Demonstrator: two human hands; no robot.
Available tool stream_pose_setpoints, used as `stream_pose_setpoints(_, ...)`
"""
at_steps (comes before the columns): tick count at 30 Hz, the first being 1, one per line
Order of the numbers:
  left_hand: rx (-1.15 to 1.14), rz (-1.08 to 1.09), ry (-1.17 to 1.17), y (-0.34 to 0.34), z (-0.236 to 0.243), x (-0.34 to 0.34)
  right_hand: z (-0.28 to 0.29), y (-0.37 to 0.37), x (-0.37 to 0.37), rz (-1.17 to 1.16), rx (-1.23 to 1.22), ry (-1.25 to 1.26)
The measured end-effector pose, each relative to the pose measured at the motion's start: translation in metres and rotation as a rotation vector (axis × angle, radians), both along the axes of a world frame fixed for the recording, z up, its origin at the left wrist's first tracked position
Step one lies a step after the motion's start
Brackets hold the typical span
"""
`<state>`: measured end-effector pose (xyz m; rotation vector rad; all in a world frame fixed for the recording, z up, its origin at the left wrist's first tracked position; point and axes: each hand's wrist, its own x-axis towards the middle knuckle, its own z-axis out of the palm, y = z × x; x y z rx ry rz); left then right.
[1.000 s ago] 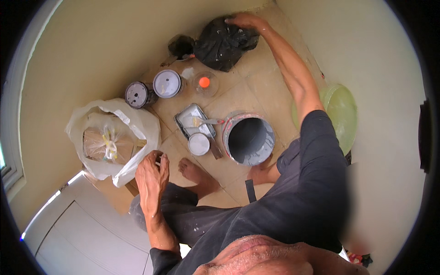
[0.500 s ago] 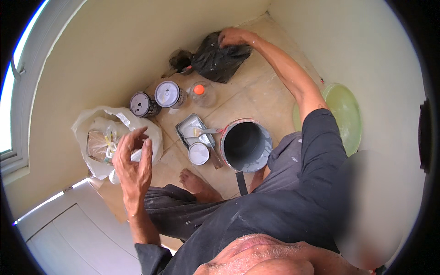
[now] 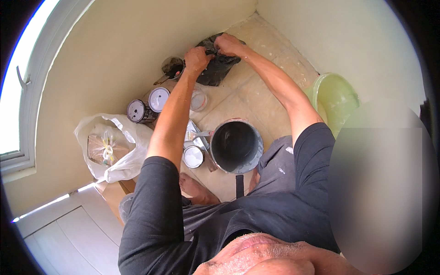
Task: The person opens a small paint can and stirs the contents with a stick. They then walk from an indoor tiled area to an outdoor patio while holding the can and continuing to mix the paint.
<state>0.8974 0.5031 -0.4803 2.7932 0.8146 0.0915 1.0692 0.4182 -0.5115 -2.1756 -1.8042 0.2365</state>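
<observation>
Bucket (image 3: 236, 145) near, black bag (image 3: 215, 72) beyond, grasped by left hand (image 3: 198, 59) and right hand (image 3: 228, 44).
Beside the bucket lies a tray (image 3: 190, 127); past it, the left forearm (image 3: 174, 119) partly hides 1 of 2 lidded cans (image 3: 158, 99). A clear container (image 3: 199, 99) stands to their right. Farther, the bag rests at the tiled floor's (image 3: 256, 91) far edge, against a cream wall (image 3: 137, 50), near its corner.

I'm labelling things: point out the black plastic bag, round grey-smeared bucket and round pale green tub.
Black plastic bag (image 3: 215, 72), head view: lower half.
Round grey-smeared bucket (image 3: 251, 158), head view: inner wall.
Round pale green tub (image 3: 340, 97), head view: inner wall.
</observation>
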Motion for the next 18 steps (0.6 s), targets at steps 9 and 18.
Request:
stream_pose_setpoints(9, 0.214, 0.075, -0.362, -0.012, 0.019, -0.038, 0.029, -0.026, 0.047, -0.334, 0.115, 0.392)
stream_pose_setpoints(18, 0.025, 0.191, -0.189, -0.022, -0.002, -0.032, -0.01, -0.002, 0.042, -0.552, 0.269, 0.429)
